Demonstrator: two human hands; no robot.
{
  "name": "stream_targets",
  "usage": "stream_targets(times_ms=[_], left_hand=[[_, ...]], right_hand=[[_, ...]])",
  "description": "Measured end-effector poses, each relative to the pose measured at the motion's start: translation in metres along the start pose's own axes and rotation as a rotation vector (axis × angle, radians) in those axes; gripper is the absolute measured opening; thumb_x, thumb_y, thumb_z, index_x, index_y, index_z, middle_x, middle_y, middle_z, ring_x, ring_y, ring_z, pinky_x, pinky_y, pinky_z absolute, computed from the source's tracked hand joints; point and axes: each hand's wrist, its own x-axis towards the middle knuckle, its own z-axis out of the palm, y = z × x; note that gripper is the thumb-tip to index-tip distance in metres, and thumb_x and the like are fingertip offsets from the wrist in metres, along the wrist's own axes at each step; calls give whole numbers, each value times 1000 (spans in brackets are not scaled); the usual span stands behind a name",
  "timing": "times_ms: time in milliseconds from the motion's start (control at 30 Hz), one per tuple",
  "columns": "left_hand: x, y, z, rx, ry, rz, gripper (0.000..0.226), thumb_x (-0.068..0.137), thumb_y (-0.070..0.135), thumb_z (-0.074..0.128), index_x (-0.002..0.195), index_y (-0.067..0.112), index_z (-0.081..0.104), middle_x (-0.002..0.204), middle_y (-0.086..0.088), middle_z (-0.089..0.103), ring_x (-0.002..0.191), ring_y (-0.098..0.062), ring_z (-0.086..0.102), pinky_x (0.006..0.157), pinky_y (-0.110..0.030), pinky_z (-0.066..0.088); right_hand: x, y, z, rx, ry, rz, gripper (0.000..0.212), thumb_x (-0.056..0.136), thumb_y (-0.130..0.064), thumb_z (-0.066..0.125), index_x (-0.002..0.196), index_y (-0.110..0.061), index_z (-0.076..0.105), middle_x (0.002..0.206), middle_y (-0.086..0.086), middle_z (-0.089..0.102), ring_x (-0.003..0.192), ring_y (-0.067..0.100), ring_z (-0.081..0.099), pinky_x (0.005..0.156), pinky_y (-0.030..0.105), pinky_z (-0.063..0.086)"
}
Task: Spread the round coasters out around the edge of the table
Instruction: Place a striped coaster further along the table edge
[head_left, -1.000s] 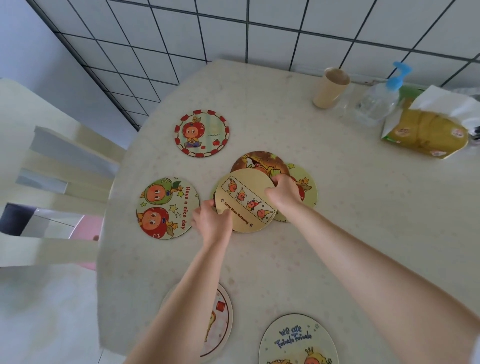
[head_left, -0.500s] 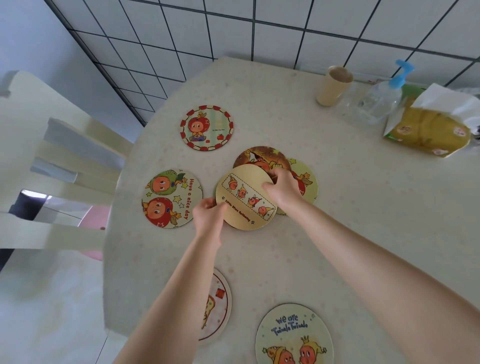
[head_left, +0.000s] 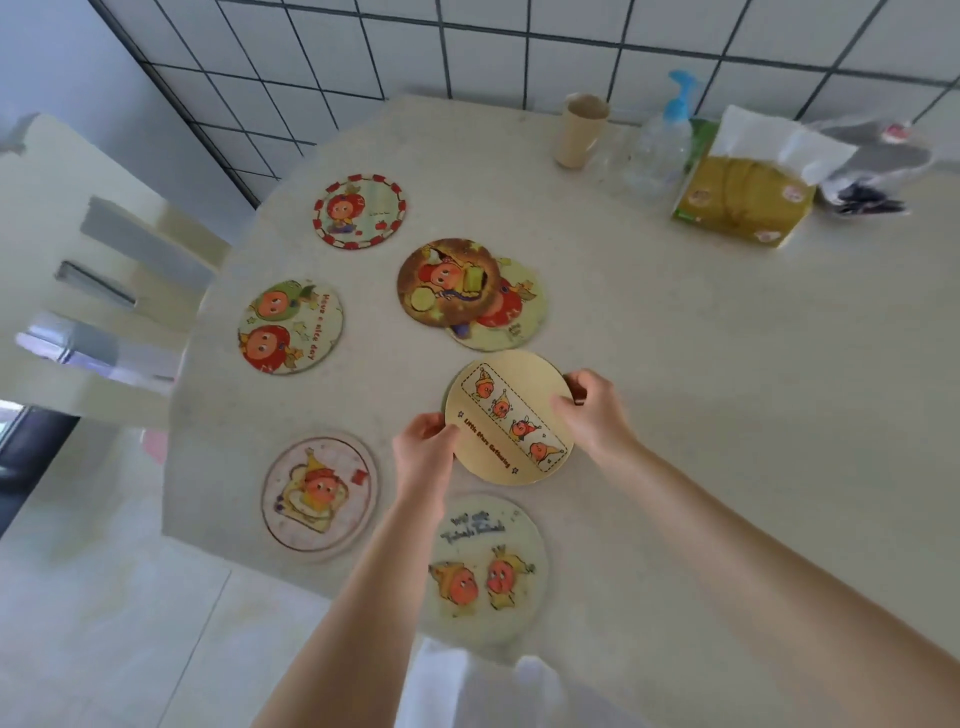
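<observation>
Yellow coaster (head_left: 509, 418) is pinched at opposite edges between the left hand (head_left: 423, 449) and right hand (head_left: 592, 410), both grasping it; two stacked coasters (head_left: 470, 293) lie just beyond the hands

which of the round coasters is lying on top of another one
The dark brown round coaster in the middle of the table: it overlaps a pale green coaster underneath. The other coasters lie singly or are held in the hands.

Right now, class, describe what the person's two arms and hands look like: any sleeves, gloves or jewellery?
Both forearms are bare to the frame's edge, with no sleeves. The left hand and right hand wear no gloves; no rings, watch or bracelets show. White fabric appears below, between the arms.
</observation>
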Motion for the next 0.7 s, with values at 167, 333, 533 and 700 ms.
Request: stream_targets(times_ms=[167, 333, 533, 700], left_hand=[[-77, -66, 43, -12, 9, -5, 18, 82, 6, 57, 91, 17, 68, 85, -2, 70, 64, -14, 52, 59, -28, 45], [-145, -116, 75, 2, -33, 34, 10, 82, 12, 61, 84, 17, 69, 80, -6, 66, 73, -19, 53, 68, -37, 46], [-200, -150, 95, 60, -64, 12, 12, 83, 11, 64, 94, 11, 70, 79, -5, 69, 66, -18, 55, 63, -32, 47], [-212, -162, 103, 100, -58, 23, 14, 85, 7, 63, 98, 5, 69, 76, -6, 65, 67, -20, 54, 67, -33, 45]], right_hand=[[-60, 72, -64, 44, -26, 12, 18, 85, -6, 55, 101, -12, 61, 95, 4, 65, 91, 23, 62, 81, 39, 53], [-109, 130, -116, 57, 9, 75, 13, 84, -11, 57, 94, -19, 61, 90, 2, 66, 79, 16, 60, 63, 24, 47], [-162, 183, -158, 82, 18, 163, 9, 85, -7, 57, 93, -8, 62, 99, 22, 66, 77, 22, 55, 70, 40, 50], [-175, 198, -165, 118, 19, 206, 11, 85, -5, 56, 89, -13, 61, 92, 13, 67, 80, 24, 60, 75, 46, 55]])
